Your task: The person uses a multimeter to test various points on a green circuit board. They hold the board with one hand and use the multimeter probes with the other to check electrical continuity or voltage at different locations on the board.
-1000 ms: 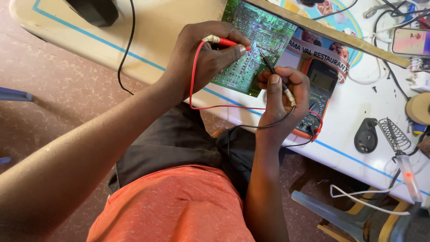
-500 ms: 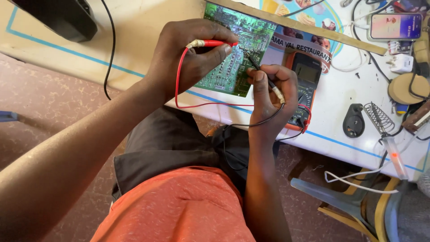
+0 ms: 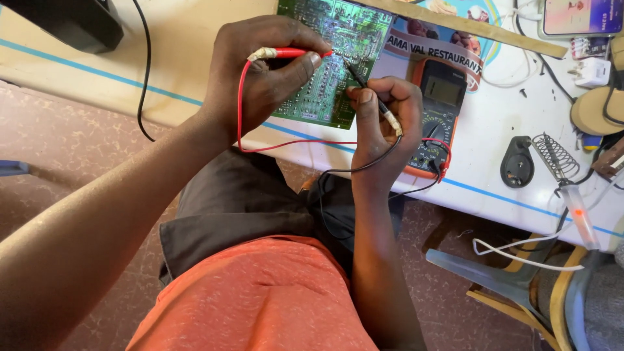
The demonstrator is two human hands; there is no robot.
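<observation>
A green circuit board (image 3: 338, 39) lies on the white table (image 3: 494, 162) in front of me. My left hand (image 3: 266, 71) pinches a red test probe (image 3: 296, 53), its tip pointing onto the board. My right hand (image 3: 383, 123) holds a black test probe (image 3: 359, 77) like a pen, tip also on the board. Red and black leads (image 3: 312, 144) loop from the probes down to an orange-cased multimeter (image 3: 439, 110) lying just right of my right hand.
A soldering iron stand with a coil (image 3: 552, 156) and a black round base (image 3: 518, 162) sit to the right. A phone (image 3: 582, 14) lies at the top right, a wooden strip (image 3: 481, 29) behind the board, a black box (image 3: 71, 23) at top left. A chair (image 3: 520, 286) stands lower right.
The view has drifted, so the board and hands sit slightly higher and more central. Both hands keep their probes on the board, shifting only a little across it.
</observation>
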